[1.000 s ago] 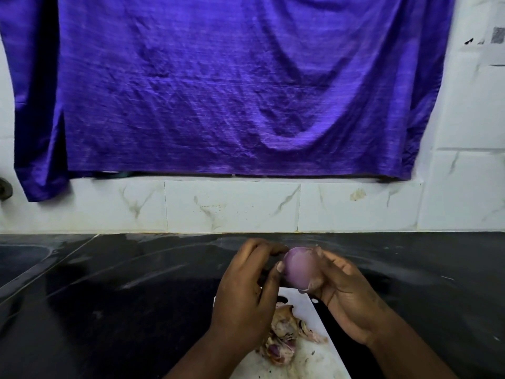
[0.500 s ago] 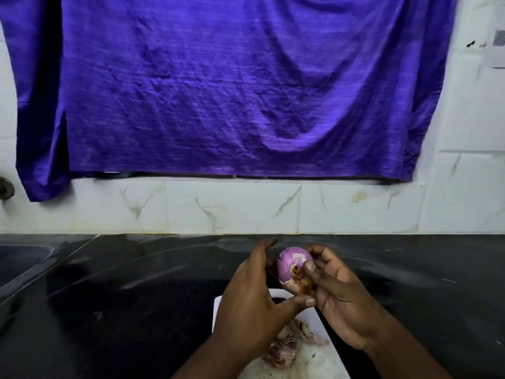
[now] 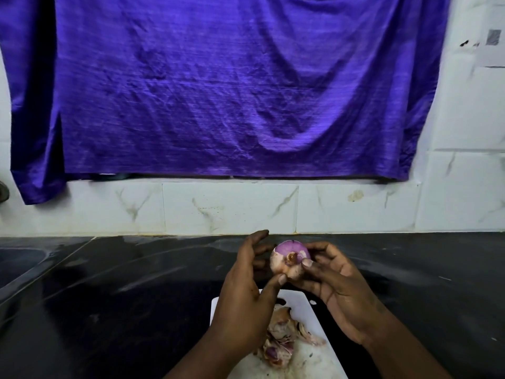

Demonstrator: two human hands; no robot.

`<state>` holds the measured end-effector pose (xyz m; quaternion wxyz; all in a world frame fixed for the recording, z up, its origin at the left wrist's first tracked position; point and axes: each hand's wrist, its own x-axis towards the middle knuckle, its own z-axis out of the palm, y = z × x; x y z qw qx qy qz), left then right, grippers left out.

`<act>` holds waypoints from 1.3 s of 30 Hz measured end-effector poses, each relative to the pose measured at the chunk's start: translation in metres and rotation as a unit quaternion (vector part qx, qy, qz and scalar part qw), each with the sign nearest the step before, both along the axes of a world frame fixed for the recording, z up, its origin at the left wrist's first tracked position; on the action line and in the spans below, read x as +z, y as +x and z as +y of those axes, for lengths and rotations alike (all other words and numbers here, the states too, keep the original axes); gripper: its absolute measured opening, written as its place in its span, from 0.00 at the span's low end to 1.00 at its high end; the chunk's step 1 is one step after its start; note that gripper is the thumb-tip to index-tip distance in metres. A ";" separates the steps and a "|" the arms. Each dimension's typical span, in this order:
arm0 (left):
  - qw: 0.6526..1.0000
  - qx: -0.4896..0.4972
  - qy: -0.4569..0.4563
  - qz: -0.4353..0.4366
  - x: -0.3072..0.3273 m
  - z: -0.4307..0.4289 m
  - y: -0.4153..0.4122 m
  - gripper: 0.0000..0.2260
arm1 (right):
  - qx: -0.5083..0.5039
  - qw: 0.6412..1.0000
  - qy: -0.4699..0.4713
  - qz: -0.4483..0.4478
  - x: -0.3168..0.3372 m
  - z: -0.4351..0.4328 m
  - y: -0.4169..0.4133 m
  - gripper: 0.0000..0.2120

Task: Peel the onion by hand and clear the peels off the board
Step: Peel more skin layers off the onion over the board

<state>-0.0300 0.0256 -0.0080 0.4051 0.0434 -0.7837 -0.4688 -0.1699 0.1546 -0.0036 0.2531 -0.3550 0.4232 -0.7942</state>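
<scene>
Onion (image 3: 289, 258) held above the board (image 3: 307, 303), lower centre.
My right hand (image 3: 341, 291) curls its fingers round it; my left hand (image 3: 246, 291) presses its thumb on the loose skin, other fingers spread. Peels (image 3: 281, 340) lie heaped on the board.

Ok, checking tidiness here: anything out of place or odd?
Only loose peels heaped on the white board; the right hand holds the partly peeled onion. A tan stain marks one wall tile.
</scene>
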 end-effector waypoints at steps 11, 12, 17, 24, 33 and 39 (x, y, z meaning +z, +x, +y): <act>0.999 -0.022 0.044 0.019 0.002 0.000 0.000 0.20 | 0.024 0.999 0.015 0.020 0.003 0.002 0.005 0.26; 0.999 -0.024 0.044 0.020 0.002 0.000 -0.001 0.19 | 0.029 0.999 0.017 0.021 0.003 0.002 0.005 0.29; 0.999 -0.009 0.007 0.037 0.003 0.000 0.000 0.16 | 0.068 0.997 0.014 0.016 -0.001 0.001 0.003 0.28; 0.987 0.036 -0.132 0.080 0.007 0.000 0.003 0.11 | 0.039 0.998 0.030 0.032 -0.002 0.001 0.003 0.31; 0.980 0.032 -0.189 0.047 0.006 -0.001 0.002 0.07 | 0.018 0.997 0.039 0.067 -0.006 0.000 -0.002 0.30; 0.983 -0.001 -0.183 0.009 0.005 -0.002 0.003 0.07 | 0.000 0.994 0.060 0.092 -0.009 0.000 -0.005 0.28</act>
